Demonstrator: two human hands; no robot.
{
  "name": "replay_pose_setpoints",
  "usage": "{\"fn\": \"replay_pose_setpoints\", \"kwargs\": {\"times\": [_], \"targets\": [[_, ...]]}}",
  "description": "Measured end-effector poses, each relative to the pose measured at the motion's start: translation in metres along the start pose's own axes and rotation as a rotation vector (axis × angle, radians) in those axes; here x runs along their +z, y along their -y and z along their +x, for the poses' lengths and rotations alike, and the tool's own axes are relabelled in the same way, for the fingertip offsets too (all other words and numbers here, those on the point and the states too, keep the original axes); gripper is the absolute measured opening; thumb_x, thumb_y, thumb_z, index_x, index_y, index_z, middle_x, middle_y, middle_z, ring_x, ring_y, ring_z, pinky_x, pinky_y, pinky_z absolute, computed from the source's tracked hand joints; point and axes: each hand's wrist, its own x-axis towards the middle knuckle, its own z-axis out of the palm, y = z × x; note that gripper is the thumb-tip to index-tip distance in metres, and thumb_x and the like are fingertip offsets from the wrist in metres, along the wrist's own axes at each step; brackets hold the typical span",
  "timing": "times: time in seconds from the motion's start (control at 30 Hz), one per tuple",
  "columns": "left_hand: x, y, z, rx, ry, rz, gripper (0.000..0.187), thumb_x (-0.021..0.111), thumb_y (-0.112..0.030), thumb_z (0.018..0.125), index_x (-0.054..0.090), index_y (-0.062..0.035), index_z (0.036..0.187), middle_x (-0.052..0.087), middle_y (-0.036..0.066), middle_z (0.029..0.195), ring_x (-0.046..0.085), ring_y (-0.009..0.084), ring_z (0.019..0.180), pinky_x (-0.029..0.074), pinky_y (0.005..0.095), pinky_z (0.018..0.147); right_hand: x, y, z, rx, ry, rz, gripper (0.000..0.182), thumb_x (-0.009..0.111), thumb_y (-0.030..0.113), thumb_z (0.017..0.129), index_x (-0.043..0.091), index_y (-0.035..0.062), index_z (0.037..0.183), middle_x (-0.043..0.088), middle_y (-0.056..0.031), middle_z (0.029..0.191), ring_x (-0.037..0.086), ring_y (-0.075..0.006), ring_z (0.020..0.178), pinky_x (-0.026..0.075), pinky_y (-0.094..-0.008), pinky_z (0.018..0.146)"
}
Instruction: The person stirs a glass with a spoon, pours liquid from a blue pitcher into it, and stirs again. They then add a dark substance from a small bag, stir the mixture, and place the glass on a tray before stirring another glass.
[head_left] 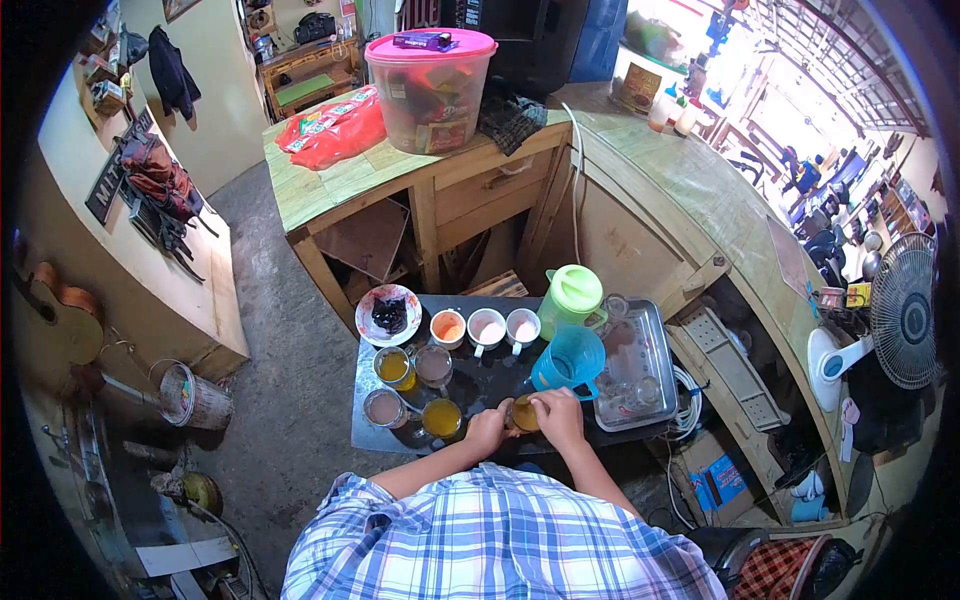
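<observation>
Glass of amber liquid (523, 415) is gripped between the left hand (487, 430) and right hand (560, 413), near the blue pitcher (569, 362) at the low table's (490, 385) near edge, apparently being steadied, so the next move calls for keeping it level.

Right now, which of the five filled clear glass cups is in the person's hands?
The rightmost filled clear glass cup, amber inside, between the left hand and right hand; the other four cups stand to its left.
</observation>
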Motion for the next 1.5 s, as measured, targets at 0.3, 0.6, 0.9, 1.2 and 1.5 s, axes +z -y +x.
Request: {"fn": "replay_pose_setpoints", "kwargs": {"times": [0.3,0.6,0.9,1.2,1.5], "targets": [[0.005,0.005,0.002,0.002,0.006,0.000,0.075,0.081,-0.030,0.070,0.044,-0.0092,0.132,0.068,0.020,0.086,0.067,0.0379,0.082,0.052,0.0486,0.070,-0.006,0.011,0.003,-0.071,-0.104,-0.092,0.011,0.065,0.013,0.078,0.072,0.0036,0.078,0.069,-0.0114,0.081,0.061,-0.0320,0.076,0.049,-0.0418,0.073],[0.003,0.005,0.001,0.013,-0.011,-0.030,0.080,0.082,-0.035,0.069,0.044,-0.0110,0.136,0.067,0.021,0.085,0.066,0.0400,0.082,0.052,0.0489,0.070,-0.004,0.006,0.005,-0.051,-0.038,-0.178,0.011,0.064,0.011,0.078,0.072,0.0034,0.077,0.069,-0.0133,0.080,0.061,-0.0327,0.076,0.049,-0.0416,0.073],[0.003,0.005,0.002,-0.010,0.035,-0.028,0.073,0.079,-0.032,0.073,0.043,-0.0117,0.134,0.068,0.021,0.087,0.067,0.0385,0.084,0.052,0.0487,0.073,-0.002,0.004,0.004,-0.085,-0.047,0.012,0.011,0.065,0.011,0.077,0.072,0.0026,0.077,0.068,-0.0133,0.078,0.061,-0.0327,0.075,0.050,-0.0414,0.071],[0.002,0.006,0.002,0.013,0.028,-0.035,0.074,0.079,-0.030,0.073,0.043,-0.0076,0.133,0.068,0.020,0.088,0.067,0.0379,0.084,0.052,0.0482,0.072,-0.007,0.008,0.005,-0.034,-0.074,-0.115,0.012,0.067,0.013,0.076,0.072,0.0029,0.076,0.069,-0.0138,0.078,0.063,-0.0323,0.077,0.050,-0.0422,0.072],[0.007,0.008,0.003,0.018,0.012,-0.052,0.073,0.080,-0.030,0.072,0.045,-0.0085,0.132,0.068,0.021,0.086,0.067,0.0388,0.083,0.052,0.0485,0.071,-0.004,0.001,0.004,0.034,0.049,-0.075,0.012,0.066,0.017,0.077,0.073,0.0070,0.075,0.068,-0.0112,0.077,0.063,-0.0307,0.079,0.050,-0.0424,0.073]]}}
